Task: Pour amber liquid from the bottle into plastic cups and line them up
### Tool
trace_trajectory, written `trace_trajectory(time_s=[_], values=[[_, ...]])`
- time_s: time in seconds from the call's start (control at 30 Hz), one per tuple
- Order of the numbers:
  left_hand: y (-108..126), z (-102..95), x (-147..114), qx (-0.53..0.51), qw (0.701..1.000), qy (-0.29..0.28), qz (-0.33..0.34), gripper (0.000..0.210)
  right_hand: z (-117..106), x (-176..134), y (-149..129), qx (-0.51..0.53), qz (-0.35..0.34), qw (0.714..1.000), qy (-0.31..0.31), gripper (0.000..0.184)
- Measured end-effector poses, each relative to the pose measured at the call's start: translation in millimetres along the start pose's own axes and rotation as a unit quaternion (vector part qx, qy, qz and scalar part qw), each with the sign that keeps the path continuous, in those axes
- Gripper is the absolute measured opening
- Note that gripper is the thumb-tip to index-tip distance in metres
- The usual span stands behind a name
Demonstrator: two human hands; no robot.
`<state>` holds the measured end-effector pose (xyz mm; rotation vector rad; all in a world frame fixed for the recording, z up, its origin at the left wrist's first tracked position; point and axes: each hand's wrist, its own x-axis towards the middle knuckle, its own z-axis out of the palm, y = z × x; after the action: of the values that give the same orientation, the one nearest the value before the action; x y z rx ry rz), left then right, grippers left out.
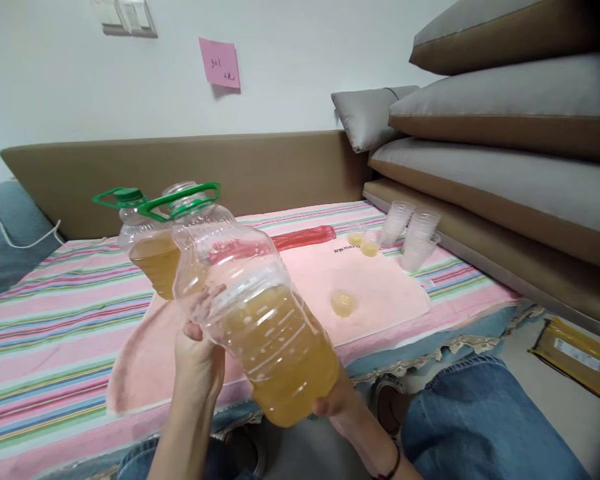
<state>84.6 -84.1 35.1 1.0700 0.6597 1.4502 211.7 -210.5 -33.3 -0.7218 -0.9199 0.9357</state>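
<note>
A large clear plastic jug [280, 353] with a green handle ring and no cap on its mouth is held tilted, its neck toward the upper left. Yellowish liquid fills its lower part. My left hand [203, 333] grips the jug around its narrow middle, the fingers partly seen through the plastic. Near the base, my right hand [335, 393] supports it from the right and below. Behind stands a second jug [153, 257], upright, with a green cap and similar liquid. A small clear cup [343, 303] with a little yellow liquid sits on the pink towel [300, 280].
Two more cups [370, 248] with liquid stand at the towel's back right, near stacks of clear plastic cups [417, 243]. A folded red plastic bag [305, 238] lies behind the jug. Stacked cushions [505, 173] rise at right. A yellow-taped parcel [580, 357] lies on the floor.
</note>
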Motion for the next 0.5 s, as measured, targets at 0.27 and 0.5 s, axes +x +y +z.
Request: trace_trajectory(time_s=[0.27,0.5], values=[[20.8,-33.2,12.8,0.019,0.997,-0.075,-0.016,0.094,34.0,62.6,39.6,0.107,-0.002,0.991,-0.082,0.104],[19.0,-62.8,34.3,0.103,0.994,-0.007,0.021,0.112,41.3,96.5,79.9,0.051,0.01,0.989,-0.142,0.105]])
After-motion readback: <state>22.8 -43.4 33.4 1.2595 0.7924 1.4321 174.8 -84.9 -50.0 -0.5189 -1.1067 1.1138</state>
